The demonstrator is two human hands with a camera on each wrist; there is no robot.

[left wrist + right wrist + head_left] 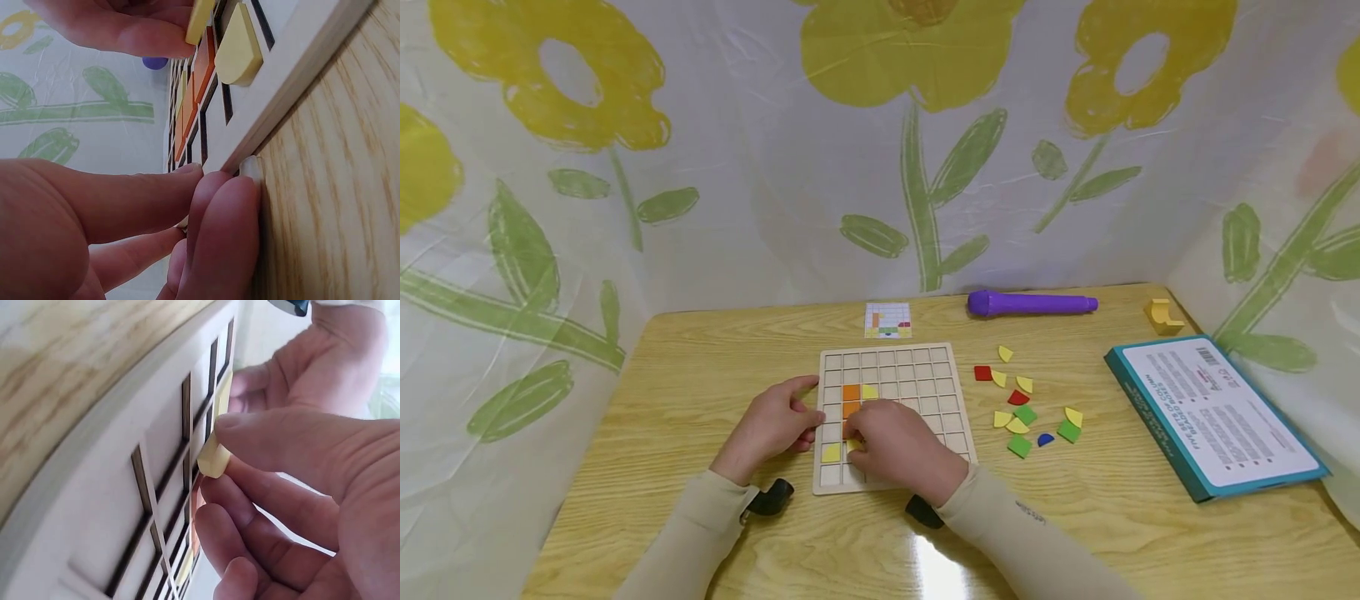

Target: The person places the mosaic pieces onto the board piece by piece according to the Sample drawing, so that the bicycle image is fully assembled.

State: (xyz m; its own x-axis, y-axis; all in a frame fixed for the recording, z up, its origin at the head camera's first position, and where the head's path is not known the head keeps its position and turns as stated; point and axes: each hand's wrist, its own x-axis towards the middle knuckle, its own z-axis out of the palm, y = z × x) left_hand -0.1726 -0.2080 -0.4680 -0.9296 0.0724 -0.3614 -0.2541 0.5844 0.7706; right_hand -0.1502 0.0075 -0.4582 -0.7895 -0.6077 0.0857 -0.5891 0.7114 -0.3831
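Note:
A wooden grid board (917, 375) lies on the table before me. My left hand (778, 421) holds its left edge; in the left wrist view the thumb lies along the top of the rim and fingertips (225, 200) press its side. My right hand (898, 442) is over the lower part of the board and pinches a yellow quarter-round tile (214, 459) between thumb and finger, tilted at the grid. A yellow tile (831, 452) sits in a cell left of it. Orange tiles (851, 392) stand in a column, with another yellow tile (869, 391) beside the top one. My right hand covers several cells.
Loose red (983, 373), yellow, green (1019, 447) and blue (1046, 440) tiles lie right of the board. Behind it are a pattern card (888, 320) and a purple microphone-shaped object (1033, 303). A teal-edged box (1217, 417) and a yellow block (1163, 317) are at the right.

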